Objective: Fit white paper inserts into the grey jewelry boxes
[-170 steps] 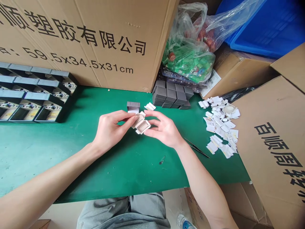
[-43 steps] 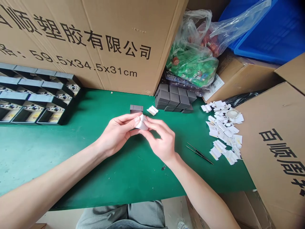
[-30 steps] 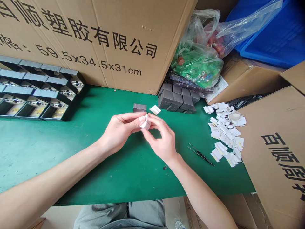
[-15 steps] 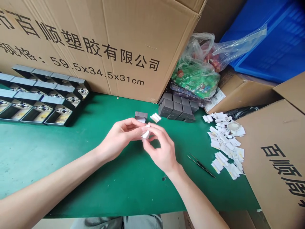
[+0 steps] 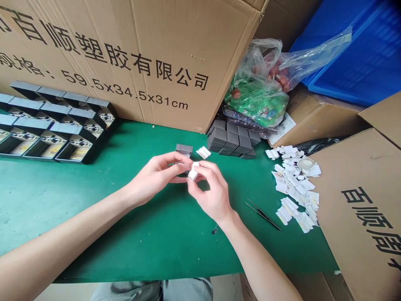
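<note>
A small folded white card insert [image 5: 193, 172] is pinched between my left hand [image 5: 151, 175] and my right hand [image 5: 211, 192], with fingertips partly covering it. Just beyond my fingers, a small dark grey box [image 5: 184, 149] stands on the green mat [image 5: 94, 221]. Another white folded insert [image 5: 204, 152] lies beside that box, close to my right hand. Fine metal tweezers [image 5: 263, 214] lie on the mat to the right of my right wrist.
Black trays of open boxes [image 5: 53, 129] stand at the left, with stacked grey boxes [image 5: 231, 140] ahead. A pile of white inserts [image 5: 294, 186] lies right. Cartons [image 5: 125, 62] wall the back and right, with a plastic bag [image 5: 258, 90] and blue crate [image 5: 344, 54] beyond.
The white insert looks smaller and more tightly folded between my fingertips than it did earlier. My hands stay close together, while the view has shifted slightly.
</note>
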The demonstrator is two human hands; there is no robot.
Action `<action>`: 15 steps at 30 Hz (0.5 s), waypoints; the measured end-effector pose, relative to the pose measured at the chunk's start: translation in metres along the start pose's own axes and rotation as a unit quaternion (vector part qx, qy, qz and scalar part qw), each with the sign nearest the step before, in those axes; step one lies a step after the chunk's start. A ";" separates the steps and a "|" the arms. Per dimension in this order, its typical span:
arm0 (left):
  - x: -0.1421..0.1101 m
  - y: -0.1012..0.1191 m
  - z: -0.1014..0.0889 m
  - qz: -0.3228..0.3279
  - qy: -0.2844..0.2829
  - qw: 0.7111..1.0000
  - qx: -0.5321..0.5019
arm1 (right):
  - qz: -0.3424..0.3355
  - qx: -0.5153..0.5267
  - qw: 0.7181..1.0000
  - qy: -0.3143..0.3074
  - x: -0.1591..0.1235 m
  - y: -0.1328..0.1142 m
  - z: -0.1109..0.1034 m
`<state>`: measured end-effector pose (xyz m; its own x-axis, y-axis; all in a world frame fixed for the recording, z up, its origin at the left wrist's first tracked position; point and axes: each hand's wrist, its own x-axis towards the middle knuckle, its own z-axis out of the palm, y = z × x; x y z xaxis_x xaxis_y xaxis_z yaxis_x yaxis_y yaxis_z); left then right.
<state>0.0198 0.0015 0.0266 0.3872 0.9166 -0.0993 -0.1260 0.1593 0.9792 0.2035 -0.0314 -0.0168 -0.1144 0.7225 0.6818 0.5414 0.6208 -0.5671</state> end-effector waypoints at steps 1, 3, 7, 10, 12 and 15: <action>0.001 0.002 -0.002 0.009 0.009 0.999 0.035 | 0.009 0.015 1.000 -0.001 0.001 0.001 -0.001; 0.002 0.004 -0.010 0.052 0.085 0.985 0.141 | 0.027 0.043 0.999 0.001 0.002 0.003 -0.004; 0.010 0.002 -0.031 0.151 0.250 0.899 0.328 | 0.081 0.065 0.995 0.001 0.002 0.009 -0.006; 0.019 0.000 -0.046 0.148 0.204 0.886 0.389 | 0.128 0.065 0.990 -0.008 0.003 0.013 -0.006; 0.025 0.000 -0.053 0.126 0.140 0.891 0.414 | 0.151 0.068 0.986 -0.011 0.006 0.017 -0.010; 0.030 -0.002 -0.060 0.089 0.072 0.891 0.439 | 0.185 0.086 0.978 0.052 0.015 0.025 -0.026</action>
<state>-0.0232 0.0509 0.0113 0.3041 0.9460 0.1122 0.6136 -0.2846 0.7366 0.2366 -0.0130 -0.0091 0.1535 0.8781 0.4533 0.3805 0.3708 -0.8472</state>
